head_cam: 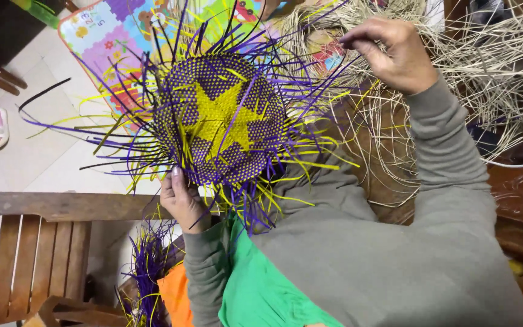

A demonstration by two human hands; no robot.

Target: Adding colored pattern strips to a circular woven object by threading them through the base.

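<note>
A round woven piece [222,118] of purple strips with a yellow star in its middle is held up in front of me, loose purple and yellow strip ends sticking out all around it. My left hand [181,200] grips its lower left edge, thumb on the weave. My right hand [390,51] is raised at the upper right, fingers pinched on a purple strip [310,36] that runs from the weave. Grey sleeves cover both arms.
A heap of pale natural straw strips [491,66] fills the upper right. A colourful play mat [116,42] lies on the tiled floor behind the weave. A wooden slatted bench [25,242] stands at lower left, with a bundle of purple strips [149,266] beside it.
</note>
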